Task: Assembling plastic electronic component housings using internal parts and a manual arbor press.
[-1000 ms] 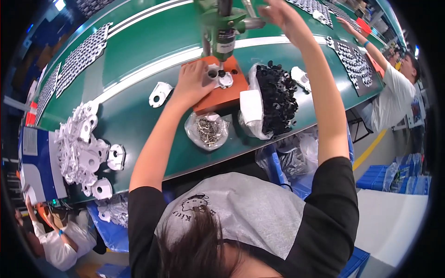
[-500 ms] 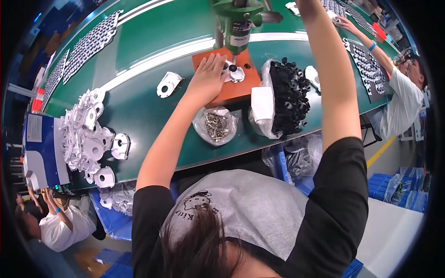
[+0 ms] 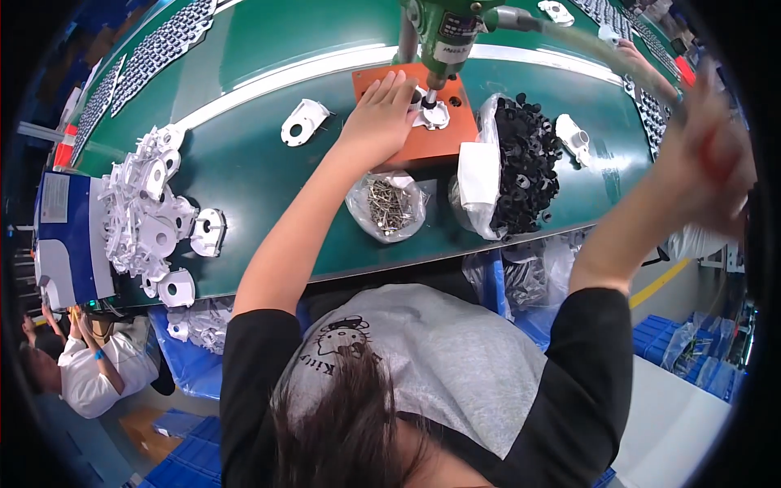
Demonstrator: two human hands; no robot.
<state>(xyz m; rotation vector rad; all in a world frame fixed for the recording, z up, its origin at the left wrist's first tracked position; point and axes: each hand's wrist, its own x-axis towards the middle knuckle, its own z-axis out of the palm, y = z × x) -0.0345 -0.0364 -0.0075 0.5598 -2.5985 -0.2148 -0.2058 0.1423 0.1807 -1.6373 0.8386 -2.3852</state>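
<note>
- White bracket (image 3: 434,115) flat on orange plate (image 3: 423,138), round hole up; long axis unclear.
- Left hand (image 3: 381,114) at bracket's 9 o'clock, fingers pressing it.
- Right hand (image 3: 706,154) raised, blurred; grip can't be told.

- Black tee, short sleeves, ending above elbows
- Grey front panel w/ small cartoon print
- Dark hair
- left hand (image 3: 381,114), right hand (image 3: 706,154): bare, no gloves
</note>
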